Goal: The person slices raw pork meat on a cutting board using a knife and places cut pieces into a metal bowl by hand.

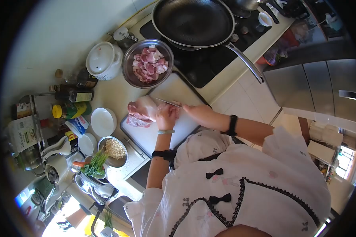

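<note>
A large piece of raw meat (140, 110), pink with a pale fatty side, lies on the white cutting board (146, 136). My left hand (167, 114), with a pale bangle at the wrist, is curled over the near end of the meat and grips it. In my right hand (190, 111) is a knife (166, 102), its thin blade reaching across the meat close to my left fingers. The handle is mostly hidden by my fingers. Just beyond the board, a metal bowl (127, 75) holds cut pieces of raw meat (148, 65).
A wok (194, 23) sits on the black cooktop, its long handle (247, 65) jutting over the counter edge. To the left stand a white lidded pot (103, 59), a white bowl (103, 121), a bowl of chopped pieces (115, 149), green herbs (94, 166) and several bottles and jars.
</note>
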The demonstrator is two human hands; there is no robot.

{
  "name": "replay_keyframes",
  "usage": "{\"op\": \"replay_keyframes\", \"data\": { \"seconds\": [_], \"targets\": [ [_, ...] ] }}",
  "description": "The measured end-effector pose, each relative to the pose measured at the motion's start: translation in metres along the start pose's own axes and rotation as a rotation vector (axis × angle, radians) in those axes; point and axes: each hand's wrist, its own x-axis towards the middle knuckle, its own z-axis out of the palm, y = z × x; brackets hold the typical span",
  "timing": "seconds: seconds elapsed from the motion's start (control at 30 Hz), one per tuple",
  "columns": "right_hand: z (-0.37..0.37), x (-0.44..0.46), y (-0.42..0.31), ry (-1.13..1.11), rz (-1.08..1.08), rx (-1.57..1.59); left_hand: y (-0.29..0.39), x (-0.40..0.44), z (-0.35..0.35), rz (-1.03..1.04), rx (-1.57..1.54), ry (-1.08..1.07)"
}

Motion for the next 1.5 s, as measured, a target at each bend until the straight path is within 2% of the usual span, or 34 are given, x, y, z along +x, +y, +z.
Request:
{"op": "replay_keyframes", "data": {
  "seconds": [0.1, 0.2, 0.27, 0.3, 0.4, 0.47, 0.6, 0.67, 0.7, 0.87, 1.0, 1.1, 1.2, 1.33, 1.43, 1.5],
  "targets": [
    [0.007, -0.028, 0.005, 0.007, 0.049, -0.104, -0.001, -0.003, 0.004, 0.064, -0.022, 0.06],
    [0.013, 0.005, 0.0, 0.031, 0.005, -0.024, -0.008, -0.008, 0.013, 0.072, -0.015, 0.119],
    [0.012, 0.04, -0.014, 0.023, -0.005, -0.007, -0.012, -0.015, 0.015, -0.134, 0.013, -0.091],
    [0.011, 0.049, -0.019, 0.013, -0.015, 0.007, -0.013, -0.016, 0.014, -0.127, 0.021, -0.089],
    [0.003, 0.045, -0.02, 0.043, -0.069, 0.002, -0.015, -0.011, 0.011, -0.062, 0.077, -0.076],
    [0.012, 0.026, -0.004, 0.048, -0.038, -0.013, -0.013, -0.008, 0.009, 0.064, 0.063, 0.09],
    [-0.005, -0.012, 0.016, -0.026, -0.029, -0.144, -0.01, -0.006, 0.008, 0.137, 0.028, 0.145],
    [-0.022, -0.015, 0.006, -0.051, 0.012, -0.115, -0.005, -0.009, 0.003, -0.14, -0.12, 0.066],
    [-0.031, -0.015, 0.001, -0.07, 0.05, -0.09, -0.007, -0.011, 0.003, -0.143, -0.12, 0.064],
    [-0.032, -0.024, -0.018, -0.127, 0.051, -0.078, -0.017, -0.014, 0.003, 0.045, -0.105, 0.128],
    [-0.015, -0.027, -0.01, -0.17, 0.14, 0.013, -0.016, -0.011, 0.004, 0.067, -0.028, 0.124],
    [-0.015, -0.023, -0.01, -0.064, 0.032, -0.036, -0.011, -0.006, 0.003, 0.07, -0.003, 0.078],
    [-0.023, 0.018, -0.022, -0.178, 0.052, 0.009, -0.011, -0.006, 0.005, 0.044, -0.053, 0.049],
    [-0.005, 0.036, -0.02, -0.109, 0.049, 0.075, -0.01, -0.005, -0.002, 0.033, -0.042, 0.054],
    [-0.014, 0.01, -0.014, -0.166, 0.147, 0.145, -0.006, -0.003, -0.003, 0.056, -0.076, 0.05],
    [-0.018, -0.014, -0.009, -0.325, 0.232, 0.097, -0.006, -0.007, -0.003, 0.08, -0.094, 0.052]
  ]
}}
